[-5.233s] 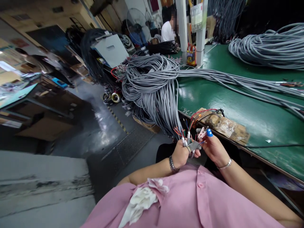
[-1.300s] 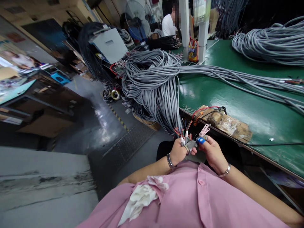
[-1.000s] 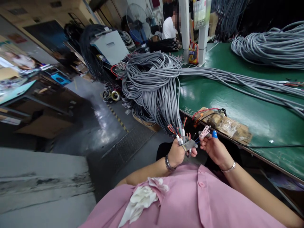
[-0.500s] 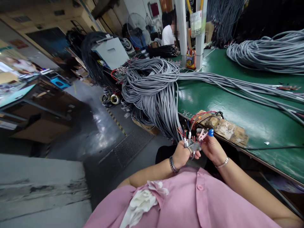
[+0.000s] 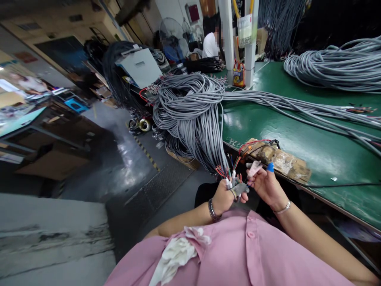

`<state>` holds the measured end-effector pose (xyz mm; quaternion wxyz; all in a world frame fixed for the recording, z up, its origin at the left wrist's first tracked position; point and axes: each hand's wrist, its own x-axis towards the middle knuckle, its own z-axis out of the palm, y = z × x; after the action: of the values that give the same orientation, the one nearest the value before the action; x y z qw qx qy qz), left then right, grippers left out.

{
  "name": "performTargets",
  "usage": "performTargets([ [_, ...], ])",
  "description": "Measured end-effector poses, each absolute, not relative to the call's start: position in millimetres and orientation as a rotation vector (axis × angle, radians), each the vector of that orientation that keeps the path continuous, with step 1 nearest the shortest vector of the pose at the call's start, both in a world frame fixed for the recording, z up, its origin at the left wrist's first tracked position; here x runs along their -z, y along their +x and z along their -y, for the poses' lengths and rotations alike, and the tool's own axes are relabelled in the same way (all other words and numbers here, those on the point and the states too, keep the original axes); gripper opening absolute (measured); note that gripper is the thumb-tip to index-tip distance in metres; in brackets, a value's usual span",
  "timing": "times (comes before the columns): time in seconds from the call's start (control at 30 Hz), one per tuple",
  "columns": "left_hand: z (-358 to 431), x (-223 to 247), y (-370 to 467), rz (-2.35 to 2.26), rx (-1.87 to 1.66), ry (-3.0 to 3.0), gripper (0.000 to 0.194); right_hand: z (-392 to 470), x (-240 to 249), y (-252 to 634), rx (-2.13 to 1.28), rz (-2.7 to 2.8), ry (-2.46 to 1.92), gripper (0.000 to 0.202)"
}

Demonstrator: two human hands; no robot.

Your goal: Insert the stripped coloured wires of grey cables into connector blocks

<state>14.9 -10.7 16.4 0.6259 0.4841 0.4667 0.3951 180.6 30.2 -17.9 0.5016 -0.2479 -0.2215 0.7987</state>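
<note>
My left hand (image 5: 224,197) is closed around a bunch of grey cable ends (image 5: 228,183). White wrapping shows near their tips, and thin coloured wires (image 5: 220,171) fan out above. A grey cover wraps my left thumb (image 5: 240,189), which presses across the bunch. Just to the right, my right hand (image 5: 268,188) has its blue-tipped thumb (image 5: 270,167) apart from its fingers. Pale pinkish covers (image 5: 255,169) sit on those fingers, beside the wires. No object shows clearly in my right hand.
A large heap of grey cables (image 5: 190,107) hangs over the edge of the green table (image 5: 327,159). On the table lie a worn wooden block (image 5: 285,163) with wires and another cable coil (image 5: 333,67). A person in white (image 5: 210,44) sits farther back.
My right hand has shifted slightly right, and its thumb has lifted farther from the fingers. My left hand, still around the cable ends, has moved a little left and down.
</note>
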Motion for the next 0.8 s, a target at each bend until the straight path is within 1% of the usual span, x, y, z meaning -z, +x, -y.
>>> performTargets([
  [0.13,11,-14,18,-1.078,-0.989,1.045,0.041,-31,14,180,-1.856,0.543,-0.656,0.03],
  [0.17,10,-13,19,-1.086,-1.0,1.029,0.041,-31,14,179,-1.824,0.546,-0.679,0.027],
  [0.33,4,-11,28,-1.118,-1.022,0.98,0.042,-29,13,176,-1.839,0.528,-0.709,0.033],
  [0.47,2,-11,31,-1.129,-1.053,0.962,0.041,-29,14,175,-1.812,0.476,-0.727,0.026],
  [0.63,3,-8,31,-1.145,-1.035,0.976,0.04,-30,18,172,-1.767,0.445,-0.741,0.023],
  [0.7,5,-8,29,-1.129,-1.034,0.986,0.04,-29,19,172,-1.808,0.463,-0.709,0.028],
  [0.8,9,-7,24,-1.088,-1.038,1.023,0.04,-28,19,174,-1.898,0.473,-0.644,0.042],
])
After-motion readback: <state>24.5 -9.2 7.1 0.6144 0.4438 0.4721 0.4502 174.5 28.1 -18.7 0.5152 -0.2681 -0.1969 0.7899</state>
